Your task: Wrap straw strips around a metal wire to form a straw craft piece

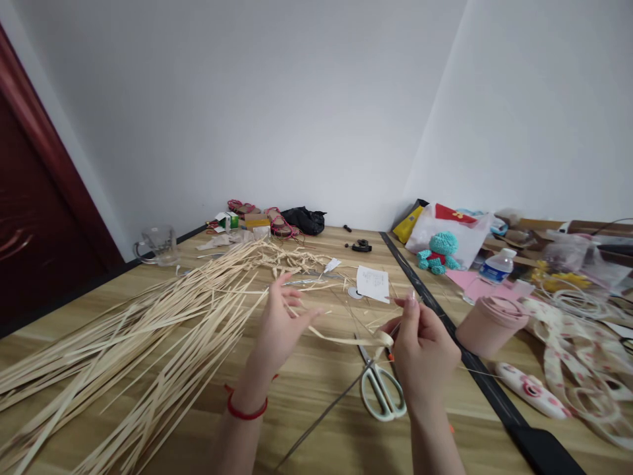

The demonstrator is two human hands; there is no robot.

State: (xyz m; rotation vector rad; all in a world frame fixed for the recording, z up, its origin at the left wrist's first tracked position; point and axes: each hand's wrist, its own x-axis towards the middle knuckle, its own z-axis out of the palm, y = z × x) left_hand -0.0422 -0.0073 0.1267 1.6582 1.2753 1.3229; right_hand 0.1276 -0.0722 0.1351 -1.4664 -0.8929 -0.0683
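Observation:
My left hand (279, 323), with a red cord on its wrist, is raised over the table with its fingers apart. A pale flat strip (341, 340) runs from beside its thumb to my right hand (420, 336). The fingers of my right hand are pinched on a thin dark wire (329, 408), and the strip loops around the wire next to them. The wire slants down toward the near edge. White-handled scissors (383, 392) lie on the table below the hands.
Long pale strips (163, 330) cover the left of the table (291, 429). A glass mug (159, 244) stands at the back left. Paper (372, 284) lies ahead. On the right are a pink container (492, 326), a bottle (496, 267), a turquoise crocheted toy (440, 253) and ribbon (561, 349).

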